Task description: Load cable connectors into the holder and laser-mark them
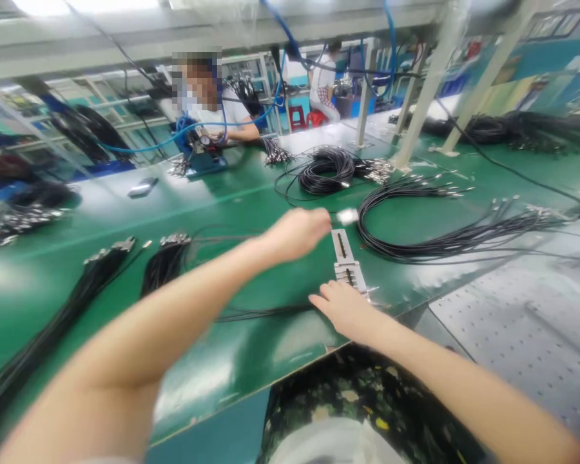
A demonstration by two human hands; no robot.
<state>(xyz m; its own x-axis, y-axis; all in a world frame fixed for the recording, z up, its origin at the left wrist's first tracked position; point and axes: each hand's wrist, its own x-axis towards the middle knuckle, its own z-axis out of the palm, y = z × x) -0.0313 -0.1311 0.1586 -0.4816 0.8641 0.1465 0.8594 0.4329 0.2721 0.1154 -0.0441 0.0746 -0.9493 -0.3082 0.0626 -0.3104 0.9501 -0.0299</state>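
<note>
One small silvery connector (347,216) is pinched in the closed left hand (297,233), while one slotted metal fixture (347,261) is touched by the open right hand (344,310).

Coiled black cables (326,169), co-worker (207,96) opposite, phone (142,187).

Left hand (297,233) pinches a silver connector (347,216) above the metal jig (348,261) — right hand (344,309) rests at the jig's near end on the green desk (251,193).
</note>
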